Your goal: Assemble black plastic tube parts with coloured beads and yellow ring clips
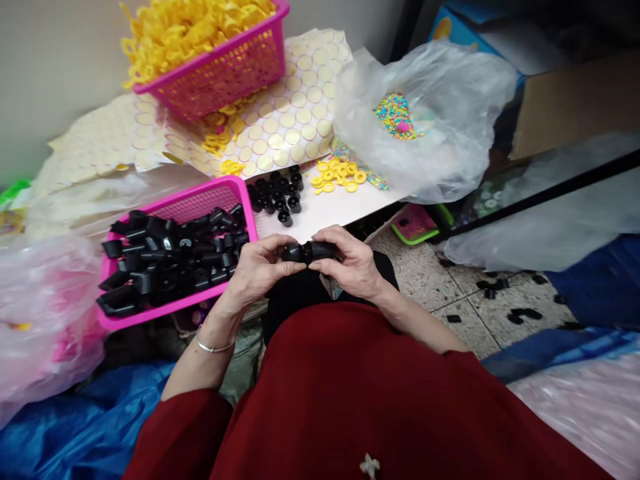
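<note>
My left hand [263, 265] pinches a rounded black plastic piece [293, 252] between thumb and fingers. In my right hand [350, 261] is a longer black plastic tube [321, 251]. The two pieces meet end to end in front of my body, but whether they are joined I cannot tell. Just beyond my hands, several short black plastic caps [285, 217] are grouped on the white table top [320, 217]. To the left, a pink basket [253, 217] holds many black tube pieces [150, 253]. Small yellow rings [340, 175] lie behind my right hand.
A second pink basket [210, 73], heaped with yellow plastic parts [195, 27], stands on sheets of round stickers [295, 120]. A clear bag [450, 107] contains small coloured beads [397, 115]. Black pieces [524, 313] lie on the tiled floor at right. A dark bar [550, 190] crosses there.
</note>
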Available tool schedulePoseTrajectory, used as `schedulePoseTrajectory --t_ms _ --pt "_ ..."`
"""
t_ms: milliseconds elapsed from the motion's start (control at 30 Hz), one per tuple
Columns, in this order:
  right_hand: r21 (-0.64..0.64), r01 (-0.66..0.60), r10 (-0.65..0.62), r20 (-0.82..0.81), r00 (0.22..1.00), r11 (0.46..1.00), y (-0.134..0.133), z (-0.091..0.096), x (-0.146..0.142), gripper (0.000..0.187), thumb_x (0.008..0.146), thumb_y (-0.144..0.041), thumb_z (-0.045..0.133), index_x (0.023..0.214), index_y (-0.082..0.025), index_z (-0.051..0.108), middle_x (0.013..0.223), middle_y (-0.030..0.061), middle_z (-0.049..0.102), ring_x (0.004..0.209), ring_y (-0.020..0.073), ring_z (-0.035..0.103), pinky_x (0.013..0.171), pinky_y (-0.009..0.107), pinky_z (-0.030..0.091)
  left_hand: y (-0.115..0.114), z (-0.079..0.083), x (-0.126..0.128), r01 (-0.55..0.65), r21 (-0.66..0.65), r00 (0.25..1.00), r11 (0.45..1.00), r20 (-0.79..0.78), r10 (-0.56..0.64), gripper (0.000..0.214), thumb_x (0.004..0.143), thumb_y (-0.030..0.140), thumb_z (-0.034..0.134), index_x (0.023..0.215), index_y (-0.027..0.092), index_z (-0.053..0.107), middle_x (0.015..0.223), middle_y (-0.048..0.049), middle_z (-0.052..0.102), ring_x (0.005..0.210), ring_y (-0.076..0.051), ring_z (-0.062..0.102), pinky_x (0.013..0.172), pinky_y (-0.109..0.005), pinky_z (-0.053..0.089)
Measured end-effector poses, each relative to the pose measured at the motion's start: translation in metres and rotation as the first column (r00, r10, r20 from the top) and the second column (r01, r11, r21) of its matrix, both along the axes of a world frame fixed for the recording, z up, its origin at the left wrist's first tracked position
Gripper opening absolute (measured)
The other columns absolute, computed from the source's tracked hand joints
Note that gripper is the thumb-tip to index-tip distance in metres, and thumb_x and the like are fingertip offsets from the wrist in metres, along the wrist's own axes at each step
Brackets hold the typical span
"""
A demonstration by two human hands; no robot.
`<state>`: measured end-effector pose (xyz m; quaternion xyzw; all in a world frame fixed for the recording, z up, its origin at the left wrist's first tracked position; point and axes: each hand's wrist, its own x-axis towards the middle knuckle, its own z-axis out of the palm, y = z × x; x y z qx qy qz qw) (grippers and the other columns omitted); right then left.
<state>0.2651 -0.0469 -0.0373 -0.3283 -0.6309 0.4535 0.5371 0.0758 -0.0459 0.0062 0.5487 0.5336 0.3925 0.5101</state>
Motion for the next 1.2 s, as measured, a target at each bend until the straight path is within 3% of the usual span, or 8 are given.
schedulePoseTrajectory --t_ms 233,567,700,767,867,1033,1100,1200 --pt "0.085 0.055 -0.062 0.091 0.994 0.995 -0.004 -0.012 0.024 0.025 0.081 -0.03 0.07 0.104 -0.023 0.066 0.098 0.0042 0.062 0.092 0.0173 0.058 0.085 0.035 0.05 0.011 -0.01 0.018 0.202 0.153 0.949 0.967 -0.275 -0.155 0.025 0.059 0.029 0.083 0.081 0.02 0.076 0.074 -0.0025 0.068 0.07 -0.017 0.06 0.065 -0.029 0.049" --pt "-0.003 -0.056 0.056 0.121 0.991 0.998 -0.005 -0.015 0.019 0.028 0.08 -0.027 0.067 0.108 -0.023 0.069 0.103 0.0058 0.067 0.094 0.0188 0.063 0.089 0.036 0.052 0.011 -0.018 0.02 0.295 0.133 0.917 0.946 -0.318 -0.241 0.05 0.064 0.055 0.078 0.098 0.018 0.075 0.079 -0.0054 0.072 0.07 -0.018 0.063 0.067 -0.03 0.052" --pt "-0.23 0.044 -0.057 -0.05 0.997 0.972 -0.013 -0.028 0.006 0.036 0.08 -0.03 0.065 0.116 -0.024 0.065 0.11 0.0047 0.068 0.103 0.0205 0.063 0.097 0.037 0.051 0.001 -0.042 0.033 0.274 0.242 0.885 0.931 -0.441 -0.146 0.067 0.082 0.065 0.052 0.126 0.016 0.06 0.119 -0.0144 0.066 0.11 -0.026 0.062 0.097 -0.037 0.049" --pt "-0.347 0.001 -0.042 -0.113 0.993 0.938 -0.02 -0.033 0.003 0.05 0.079 -0.027 0.064 0.129 -0.024 0.057 0.12 0.0053 0.065 0.113 0.0219 0.06 0.099 0.038 0.05 -0.008 -0.055 0.042 0.319 0.237 0.842 0.918 -0.515 -0.16 0.077 0.085 0.066 0.045 0.142 0.014 0.042 0.142 -0.0193 0.049 0.132 -0.029 0.047 0.108 -0.042 0.041" --pt "-0.418 -0.151 0.061 -0.221 0.973 0.896 -0.03 -0.037 0.003 0.075 0.071 -0.018 0.064 0.142 -0.026 0.043 0.137 0.0064 0.055 0.123 0.0222 0.055 0.099 0.036 0.051 -0.02 -0.064 0.052 0.396 0.213 0.765 0.893 -0.615 -0.193 0.069 0.092 0.056 0.039 0.148 0.016 0.029 0.153 -0.0186 0.032 0.143 -0.028 0.031 0.113 -0.043 0.036" --pt "-0.458 -0.348 0.138 -0.432 0.891 0.818 -0.035 -0.038 -0.002 0.091 0.064 -0.018 0.064 0.146 -0.031 0.028 0.153 0.0076 0.034 0.127 0.0206 0.051 0.091 0.032 0.054 -0.011 -0.042 0.052 0.497 0.221 0.65 0.839 -0.735 -0.191 0.042 0.095 0.033 0.038 0.131 0.014 0.05 0.127 -0.017 0.056 0.114 -0.025 0.054 0.096 -0.04 0.048" --pt "-0.515 -0.237 0.069 -0.325 0.943 0.823 -0.031 -0.043 0.0 0.084 0.063 -0.016 0.064 0.141 -0.031 0.036 0.153 0.0075 0.033 0.131 0.02 0.047 0.094 0.032 0.051 0.005 -0.031 0.043 0.519 0.198 0.568 0.832 -0.807 -0.163 0.027 0.09 0.027 0.046 0.108 0.016 0.062 0.104 -0.0135 0.063 0.097 -0.025 0.056 0.087 -0.041 0.049" --pt "-0.597 0.023 -0.107 -0.105 0.989 0.802 -0.024 -0.058 0.01 0.055 0.063 -0.018 0.064 0.117 -0.023 0.057 0.139 0.0089 0.048 0.123 0.0202 0.053 0.091 0.032 0.051 0.042 -0.023 0.021 0.483 0.116 0.474 0.868 -0.868 -0.148 0.002 0.074 0.02 0.062 0.074 0.018 0.062 0.081 -0.0104 0.062 0.086 -0.027 0.054 0.078 -0.038 0.046"
